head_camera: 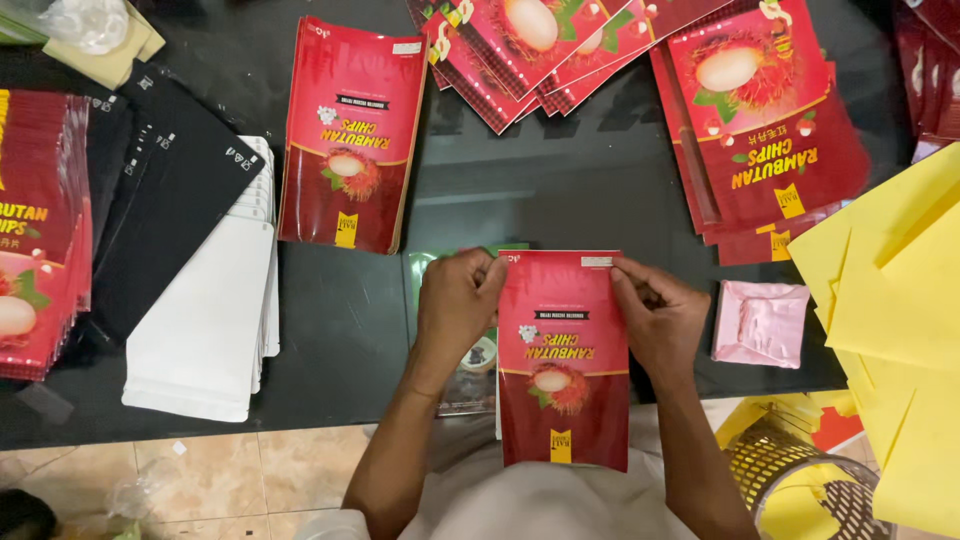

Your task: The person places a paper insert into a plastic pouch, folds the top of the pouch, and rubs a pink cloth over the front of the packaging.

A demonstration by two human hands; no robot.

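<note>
I hold a red snack pouch (562,360) with a fruit picture flat in front of me, its far end on the dark table edge. My left hand (458,300) pinches its top left corner and my right hand (655,315) pinches its top right corner. A clear packet with dark contents (470,372) lies partly under the pouch, below my left hand. A second stack of the same red pouches (350,135) lies just beyond my left hand.
White pouches (205,320) and black pouches (165,205) fan out at left beside more red ones (35,240). Red pouches lie spread at the back (530,45) and right (765,125). Yellow sheets (890,290), a pink foil packet (760,322) and a wire basket (800,485) sit right.
</note>
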